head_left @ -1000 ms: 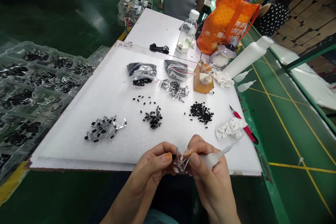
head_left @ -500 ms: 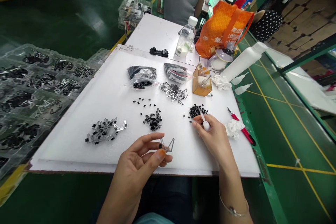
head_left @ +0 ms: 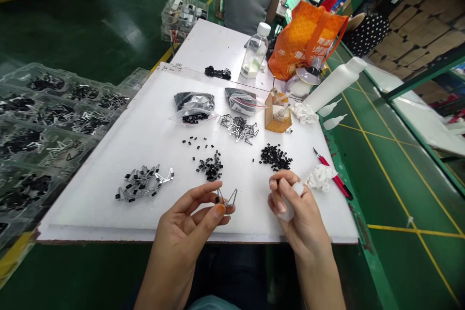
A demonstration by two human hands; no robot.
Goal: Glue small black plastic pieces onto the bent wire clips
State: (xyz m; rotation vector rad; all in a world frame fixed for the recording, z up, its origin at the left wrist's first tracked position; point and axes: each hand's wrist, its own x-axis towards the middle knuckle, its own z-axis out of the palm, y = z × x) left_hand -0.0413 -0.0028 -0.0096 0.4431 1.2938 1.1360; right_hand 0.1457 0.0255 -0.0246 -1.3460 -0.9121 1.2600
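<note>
Between its thumb and fingers, my left hand (head_left: 191, 223) pinches a thin, bent metal bracket (head_left: 229, 202) with a small black piece (head_left: 217, 200) at its left end. Curled fingers of my right hand (head_left: 307, 218) hold a small white squeeze bottle (head_left: 288, 211) against the palm. A tiny black part (head_left: 277, 182) shows at its thumb and index fingertips. Just beyond that hand lies a heap of small black pieces (head_left: 276, 157). A second black heap (head_left: 209, 168) is past my left hand. Further left sits a pile of brackets with black ends (head_left: 141, 184).
Bare brackets (head_left: 240, 128) lie mid-table near two plastic bags (head_left: 194, 102) of parts. A wooden box (head_left: 278, 118), crumpled tissue (head_left: 321, 177) and red craft knife (head_left: 334, 174) are rightward. Behind stand a clear bottle (head_left: 255, 51), white bottle (head_left: 337, 85) and orange bag (head_left: 305, 41). People sit beyond.
My right hand has drawn back toward me from the black heap and turned, a tiny black part now at its fingertips. The squeeze bottle has swung into the palm. My left hand barely moved.
</note>
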